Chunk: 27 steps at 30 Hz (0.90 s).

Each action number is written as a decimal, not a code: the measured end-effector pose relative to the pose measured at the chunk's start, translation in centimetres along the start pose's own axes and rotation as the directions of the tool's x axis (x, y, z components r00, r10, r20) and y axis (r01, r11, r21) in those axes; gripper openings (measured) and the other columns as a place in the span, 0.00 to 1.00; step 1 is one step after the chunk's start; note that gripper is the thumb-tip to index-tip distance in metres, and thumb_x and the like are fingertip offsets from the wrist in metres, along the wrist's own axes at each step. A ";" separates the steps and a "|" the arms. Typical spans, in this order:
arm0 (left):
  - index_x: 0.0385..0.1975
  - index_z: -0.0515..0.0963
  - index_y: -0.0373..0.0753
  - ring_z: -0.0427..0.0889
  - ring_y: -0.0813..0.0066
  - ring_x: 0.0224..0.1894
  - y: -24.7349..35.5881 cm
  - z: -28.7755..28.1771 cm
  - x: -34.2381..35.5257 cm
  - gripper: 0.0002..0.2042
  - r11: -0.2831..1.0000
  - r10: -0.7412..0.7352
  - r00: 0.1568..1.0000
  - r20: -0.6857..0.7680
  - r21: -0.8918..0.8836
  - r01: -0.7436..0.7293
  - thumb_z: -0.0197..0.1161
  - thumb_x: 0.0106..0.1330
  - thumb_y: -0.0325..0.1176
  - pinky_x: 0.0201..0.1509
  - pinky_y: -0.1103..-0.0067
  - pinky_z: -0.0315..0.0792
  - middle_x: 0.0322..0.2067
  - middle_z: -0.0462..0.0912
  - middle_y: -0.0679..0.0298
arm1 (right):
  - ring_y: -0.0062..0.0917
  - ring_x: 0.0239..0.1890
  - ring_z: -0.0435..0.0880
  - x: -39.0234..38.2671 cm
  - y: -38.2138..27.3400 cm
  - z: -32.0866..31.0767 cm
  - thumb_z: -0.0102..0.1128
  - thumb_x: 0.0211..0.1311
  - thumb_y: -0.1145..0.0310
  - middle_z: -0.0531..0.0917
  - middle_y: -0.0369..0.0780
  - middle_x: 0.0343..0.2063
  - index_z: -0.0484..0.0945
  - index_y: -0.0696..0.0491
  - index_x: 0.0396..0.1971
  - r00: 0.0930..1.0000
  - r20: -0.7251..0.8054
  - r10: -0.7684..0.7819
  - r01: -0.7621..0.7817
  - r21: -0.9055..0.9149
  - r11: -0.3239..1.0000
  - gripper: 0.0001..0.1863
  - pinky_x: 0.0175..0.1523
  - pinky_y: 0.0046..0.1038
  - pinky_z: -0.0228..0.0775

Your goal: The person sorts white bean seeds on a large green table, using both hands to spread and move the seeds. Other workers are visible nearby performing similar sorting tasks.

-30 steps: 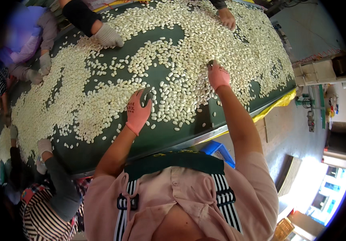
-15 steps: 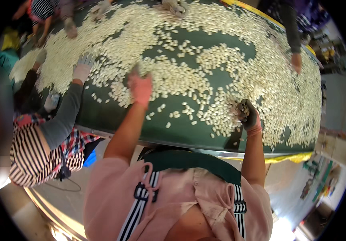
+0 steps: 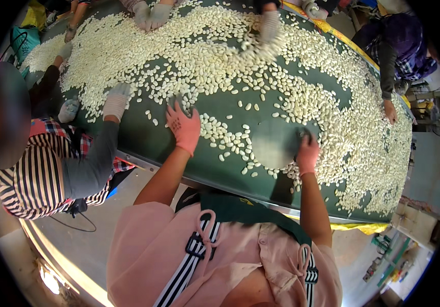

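Note:
Large white beans (image 3: 301, 100) lie scattered and heaped over a dark green sorting table (image 3: 220, 171). My left hand (image 3: 184, 125), in a pink glove with grey fingertips, is over the near part of the table. Its fingers are spread at the edge of the beans, and nothing shows in them. My right hand (image 3: 308, 153) is among the beans on the near right, in a pink glove with dark fingers. Those fingers are curled in, and whatever they hold is hidden. A pale blurred patch just left of it covers some of the tabletop.
At my left, a person in a striped top (image 3: 43, 176) reaches in with a gloved hand (image 3: 116, 101). Across the table, other gloved hands (image 3: 151, 16) touch the beans, and one (image 3: 269, 25) is smeared. A bare hand (image 3: 389, 111) is at the right. Yellow sheeting (image 3: 365, 227) lines the near right edge.
My left hand has drawn slightly nearer, its fingers now distinct. My right hand has turned from curled fingers facing up to its back showing. More green surface shows between my hands.

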<state>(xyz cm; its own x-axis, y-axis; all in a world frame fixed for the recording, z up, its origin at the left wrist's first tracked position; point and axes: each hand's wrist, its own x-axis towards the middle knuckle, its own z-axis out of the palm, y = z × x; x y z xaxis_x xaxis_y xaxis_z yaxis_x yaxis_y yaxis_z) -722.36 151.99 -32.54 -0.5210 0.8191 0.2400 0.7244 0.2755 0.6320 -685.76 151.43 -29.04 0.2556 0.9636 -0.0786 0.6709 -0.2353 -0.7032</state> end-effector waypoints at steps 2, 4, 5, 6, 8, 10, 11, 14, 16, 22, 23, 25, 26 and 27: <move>0.60 0.70 0.38 0.69 0.46 0.59 1.1 0.3 -2.1 0.25 0.993 0.060 0.987 0.149 -0.115 -0.043 0.61 0.61 0.33 0.65 0.61 0.62 0.57 0.72 0.47 | 0.42 0.47 0.81 -2.4 0.6 3.2 0.50 0.70 0.60 0.83 0.49 0.45 0.77 0.57 0.52 0.902 0.273 -0.335 0.369 -0.081 0.926 0.19 0.54 0.40 0.71; 0.57 0.72 0.35 0.76 0.53 0.55 2.4 1.8 -4.2 0.22 0.931 0.170 0.931 0.322 -0.361 -0.045 0.61 0.63 0.34 0.61 0.67 0.68 0.53 0.78 0.49 | 0.40 0.51 0.78 -4.6 -0.9 6.2 0.51 0.70 0.56 0.80 0.48 0.47 0.78 0.57 0.51 0.764 0.556 -0.327 0.444 -0.084 0.892 0.21 0.58 0.39 0.66; 0.56 0.73 0.35 0.78 0.54 0.54 3.3 1.8 -4.5 0.21 0.907 0.167 0.877 0.451 -0.419 0.042 0.61 0.64 0.35 0.59 0.69 0.70 0.52 0.79 0.50 | 0.40 0.52 0.76 -5.8 -2.6 7.1 0.51 0.71 0.54 0.78 0.48 0.48 0.78 0.57 0.51 0.744 0.630 -0.223 0.298 -0.014 0.955 0.22 0.59 0.38 0.65; 0.55 0.74 0.34 0.79 0.54 0.53 3.9 1.7 -2.9 0.21 0.899 0.162 0.857 0.488 -0.432 0.076 0.61 0.64 0.36 0.58 0.69 0.71 0.51 0.80 0.49 | 0.40 0.53 0.75 -7.1 -4.2 8.0 0.51 0.71 0.53 0.77 0.48 0.49 0.78 0.56 0.50 0.716 0.689 -0.113 0.130 0.027 0.991 0.22 0.60 0.38 0.63; 0.47 0.79 0.32 0.81 0.51 0.49 4.4 2.7 2.9 0.17 0.851 0.130 0.893 0.430 -0.510 0.122 0.62 0.63 0.37 0.55 0.66 0.73 0.43 0.83 0.45 | 0.41 0.51 0.75 -7.5 -4.9 8.2 0.52 0.70 0.53 0.77 0.48 0.48 0.77 0.56 0.49 0.764 0.625 -0.163 0.275 -0.087 0.958 0.21 0.59 0.40 0.63; 0.46 0.78 0.34 0.82 0.53 0.39 3.8 3.3 10.3 0.14 0.871 0.019 0.913 0.407 -0.455 0.184 0.59 0.66 0.36 0.46 0.66 0.75 0.35 0.83 0.47 | 0.38 0.54 0.74 -5.2 -1.0 8.2 0.55 0.67 0.58 0.77 0.44 0.50 0.75 0.54 0.53 0.819 0.549 -0.166 0.489 -0.517 0.702 0.20 0.61 0.38 0.63; 0.50 0.77 0.36 0.80 0.54 0.44 1.4 5.2 13.8 0.18 0.952 0.055 0.962 0.267 -0.303 0.030 0.61 0.64 0.39 0.50 0.65 0.73 0.40 0.82 0.47 | 0.36 0.56 0.73 -4.6 0.9 7.5 0.55 0.67 0.59 0.77 0.43 0.53 0.73 0.53 0.56 0.860 0.474 -0.188 0.466 -0.580 0.668 0.21 0.62 0.38 0.62; 0.59 0.72 0.41 0.75 0.56 0.57 -6.1 10.3 23.8 0.30 0.988 0.109 0.994 0.001 0.111 -0.108 0.63 0.59 0.50 0.60 0.63 0.68 0.53 0.77 0.49 | 0.33 0.63 0.70 -3.5 1.7 3.9 0.57 0.65 0.62 0.74 0.42 0.59 0.68 0.52 0.62 0.938 0.165 -0.304 0.346 -0.486 0.803 0.26 0.67 0.37 0.59; 0.62 0.71 0.41 0.74 0.54 0.60 -7.4 12.8 26.8 0.33 0.992 0.124 0.984 0.130 -0.035 -0.121 0.64 0.58 0.52 0.62 0.64 0.67 0.56 0.76 0.49 | 0.31 0.63 0.69 -3.5 4.7 5.0 0.59 0.65 0.62 0.72 0.40 0.61 0.66 0.52 0.64 0.969 0.074 -0.235 0.245 -0.406 0.880 0.28 0.67 0.34 0.59; 0.63 0.69 0.34 0.76 0.65 0.57 5.0 14.3 17.8 0.30 0.838 0.361 0.674 0.644 -0.542 0.070 0.65 0.64 0.43 0.61 0.76 0.67 0.55 0.78 0.55 | 0.29 0.61 0.71 -3.7 4.0 4.8 0.61 0.64 0.59 0.74 0.39 0.58 0.67 0.51 0.63 0.985 0.119 -0.125 0.169 -0.523 0.836 0.29 0.65 0.32 0.61; 0.63 0.68 0.33 0.76 0.69 0.55 5.8 13.9 16.5 0.30 0.791 0.372 0.541 0.754 -0.563 0.241 0.65 0.65 0.43 0.60 0.77 0.68 0.54 0.79 0.57 | 0.29 0.61 0.71 -3.7 4.1 4.9 0.62 0.63 0.59 0.73 0.39 0.59 0.68 0.51 0.63 0.983 0.098 -0.155 0.183 -0.513 0.839 0.29 0.66 0.33 0.61; 0.63 0.68 0.34 0.79 0.74 0.45 6.4 12.8 15.4 0.28 0.799 0.376 0.460 0.805 -0.532 0.279 0.65 0.66 0.40 0.52 0.78 0.72 0.49 0.81 0.62 | 0.30 0.62 0.70 -3.9 4.8 5.0 0.62 0.63 0.58 0.73 0.40 0.59 0.69 0.51 0.62 0.974 0.067 -0.215 0.216 -0.552 0.805 0.29 0.66 0.34 0.60; 0.61 0.69 0.34 0.80 0.74 0.43 5.7 12.9 16.3 0.27 0.740 0.380 0.564 0.734 -0.606 0.291 0.64 0.65 0.39 0.49 0.78 0.73 0.48 0.81 0.61 | 0.31 0.62 0.70 -3.9 5.2 5.0 0.62 0.62 0.58 0.73 0.41 0.60 0.69 0.51 0.62 0.967 0.059 -0.247 0.232 -0.602 0.764 0.29 0.67 0.35 0.59; 0.60 0.70 0.34 0.81 0.73 0.40 4.4 12.6 17.5 0.25 0.681 0.362 0.667 0.651 -0.673 0.288 0.64 0.65 0.38 0.47 0.78 0.74 0.47 0.82 0.61 | 0.31 0.63 0.69 -3.9 5.6 5.3 0.62 0.62 0.58 0.73 0.41 0.60 0.69 0.51 0.62 0.957 0.060 -0.285 0.256 -0.641 0.723 0.29 0.67 0.35 0.59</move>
<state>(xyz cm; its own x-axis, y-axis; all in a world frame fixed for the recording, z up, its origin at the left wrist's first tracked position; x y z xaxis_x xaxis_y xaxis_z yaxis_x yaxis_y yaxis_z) -722.63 173.93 -34.87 0.2088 0.9737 -0.0910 0.0394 0.0846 0.9956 -686.71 147.02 -36.45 0.0114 0.9965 0.0834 0.9971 -0.0051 -0.0758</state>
